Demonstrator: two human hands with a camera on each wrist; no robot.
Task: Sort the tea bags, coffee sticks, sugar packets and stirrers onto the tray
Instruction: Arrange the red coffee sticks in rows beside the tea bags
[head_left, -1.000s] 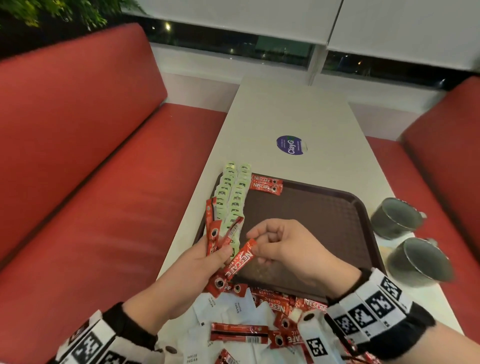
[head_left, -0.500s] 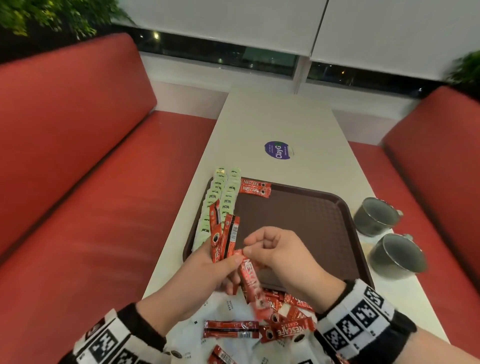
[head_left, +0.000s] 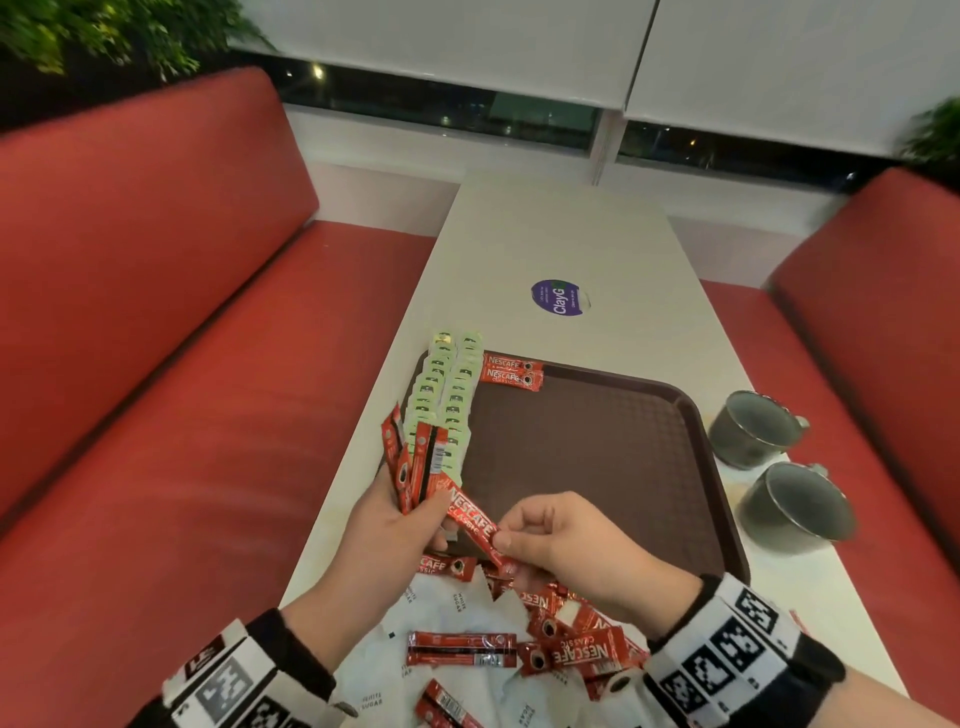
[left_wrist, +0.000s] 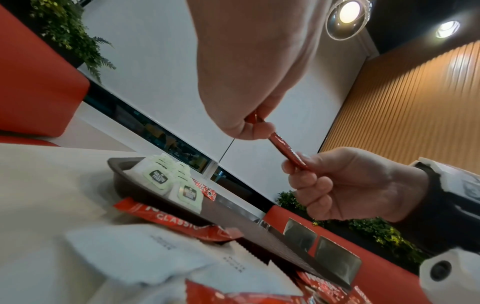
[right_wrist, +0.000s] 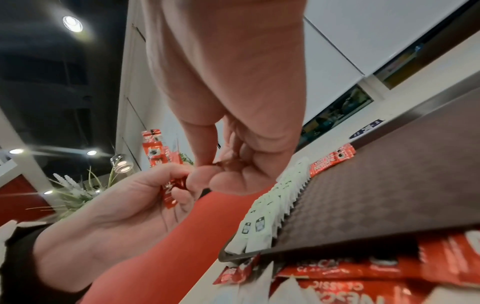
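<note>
My left hand (head_left: 415, 512) grips a fanned bundle of red coffee sticks (head_left: 410, 462) upright over the tray's near left corner. My right hand (head_left: 506, 535) pinches the lower end of one more red coffee stick (head_left: 470, 519); its upper end reaches the left thumb. The left wrist view shows this stick (left_wrist: 285, 150) spanning both hands. Green tea bags (head_left: 447, 395) line the left edge of the brown tray (head_left: 597, 441), with two coffee sticks (head_left: 511, 370) at its far left corner. Loose coffee sticks and white sugar packets (head_left: 467, 618) lie heaped at the table's near edge. No stirrers show.
Two grey cups (head_left: 753, 428) (head_left: 795, 506) stand on the white table right of the tray. A purple round sticker (head_left: 560, 297) lies beyond the tray. Red bench seats (head_left: 208, 415) flank the table on both sides.
My right hand has swung its coffee stick from hanging downward to slanting up-left, so its top end meets the left hand's bundle. The left hand keeps the bundle.
</note>
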